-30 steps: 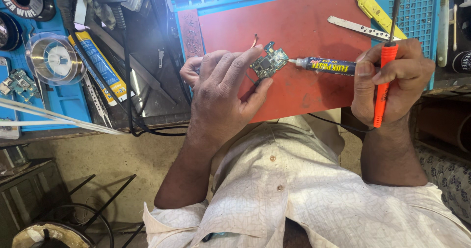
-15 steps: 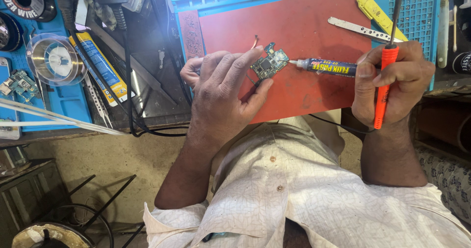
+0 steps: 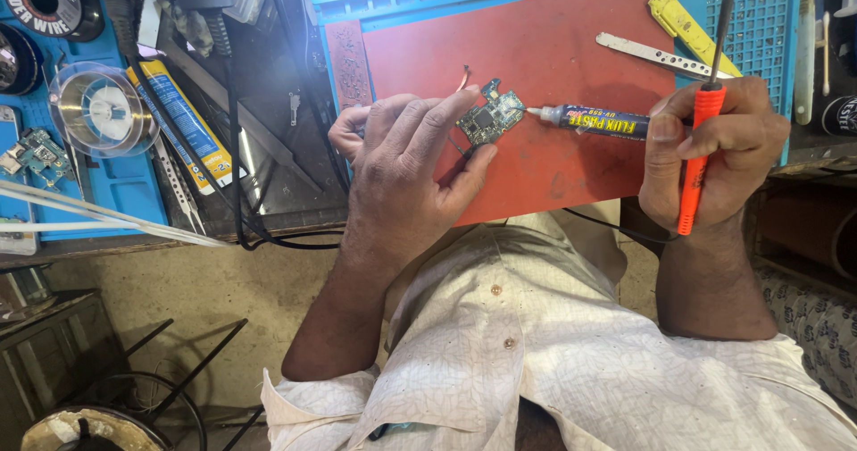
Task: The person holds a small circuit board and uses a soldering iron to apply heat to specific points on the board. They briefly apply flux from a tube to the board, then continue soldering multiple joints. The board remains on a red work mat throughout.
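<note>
My left hand (image 3: 406, 161) pinches a small green circuit board (image 3: 490, 116) over a red work mat (image 3: 553, 31). My right hand (image 3: 710, 152) grips two things at once: a dark blue flux syringe (image 3: 594, 121), whose white nozzle touches the board's right edge, and an orange-handled soldering iron (image 3: 696, 152) standing upright with its dark tip pointing away from me. A thin red wire (image 3: 464, 78) sticks up from the board.
Metal tweezers (image 3: 656, 55) and a yellow tool (image 3: 692, 27) lie at the mat's far right. Left of the mat are black cables (image 3: 237, 147), a yellow-blue tube (image 3: 178, 121), a clear wire spool (image 3: 98, 110), a black solder reel (image 3: 45, 0) and a spare board (image 3: 36, 152) on a blue mat.
</note>
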Motion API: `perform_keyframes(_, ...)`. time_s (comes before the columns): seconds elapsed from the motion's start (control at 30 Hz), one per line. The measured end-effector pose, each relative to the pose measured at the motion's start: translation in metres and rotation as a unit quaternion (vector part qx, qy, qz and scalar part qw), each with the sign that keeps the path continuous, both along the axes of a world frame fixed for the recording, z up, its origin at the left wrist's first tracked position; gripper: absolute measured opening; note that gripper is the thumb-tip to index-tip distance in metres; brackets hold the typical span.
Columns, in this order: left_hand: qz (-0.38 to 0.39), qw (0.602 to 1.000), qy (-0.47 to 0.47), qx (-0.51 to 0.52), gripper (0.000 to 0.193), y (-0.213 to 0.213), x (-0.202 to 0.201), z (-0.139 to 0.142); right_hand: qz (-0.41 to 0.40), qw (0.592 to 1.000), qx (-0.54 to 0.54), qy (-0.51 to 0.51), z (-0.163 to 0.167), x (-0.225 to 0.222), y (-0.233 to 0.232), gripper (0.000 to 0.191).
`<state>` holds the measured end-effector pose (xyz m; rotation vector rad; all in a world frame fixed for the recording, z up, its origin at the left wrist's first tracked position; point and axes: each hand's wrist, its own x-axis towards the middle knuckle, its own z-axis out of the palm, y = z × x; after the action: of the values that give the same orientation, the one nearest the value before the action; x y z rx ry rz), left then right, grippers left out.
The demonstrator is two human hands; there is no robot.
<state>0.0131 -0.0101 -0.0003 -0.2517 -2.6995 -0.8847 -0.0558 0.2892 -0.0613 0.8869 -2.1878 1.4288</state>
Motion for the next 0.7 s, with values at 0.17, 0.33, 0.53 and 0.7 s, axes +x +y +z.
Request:
perform_keyframes(0.17,0.000,1.000,0.000,0.004,0.051,0.0005,-0.0002,0.0006,-0.009,1.000,0.024,0.014,0.0018,0.0004,0.0004,0.026)
perform_keyframes(0.33,-0.001,1.000,-0.001,0.007,0.051,0.0000,0.0003,0.0020,-0.014,0.999,0.039,0.026,0.0030,-0.0008,-0.0002,0.028)
perform_keyframes(0.53,-0.002,1.000,-0.003,0.009,0.050,0.0001,-0.0001,0.0030,-0.012,0.999,0.031,0.020,0.0039,0.0000,-0.0022,0.028)
perform_keyframes(0.7,-0.005,1.000,-0.002,0.008,0.049,-0.0007,-0.0003,0.0033,-0.007,0.999,0.034,0.026,0.0048,-0.0016,-0.0028,0.025)
